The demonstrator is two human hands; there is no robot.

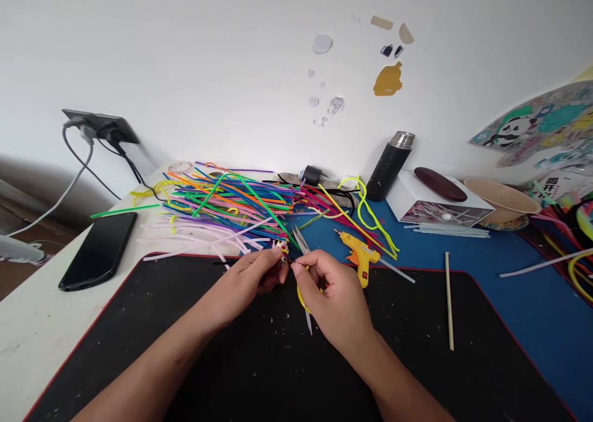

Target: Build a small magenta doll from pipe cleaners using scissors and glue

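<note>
My left hand [257, 270] is closed around a small craft figure [280, 245] in white, yellow, red and black; most of it is hidden by the fingers. A black pipe cleaner [223, 263] sticks out to the left behind this hand. Close beside it, my right hand [331, 283] is pinched at thumb and forefinger on a short dark strand [291, 261], which looks like the end of a black pipe cleaner. Scissors [301, 240] with yellow handles lie partly under the right hand, blades pointing away.
Many coloured pipe cleaners [231, 193] are heaped behind my hands. A yellow glue gun [359, 254] lies to the right, with a wooden stick [449, 301] on the black mat [222, 360]. Behind stand a black thermos [390, 167] and a box [438, 206]. A phone [98, 249] lies left.
</note>
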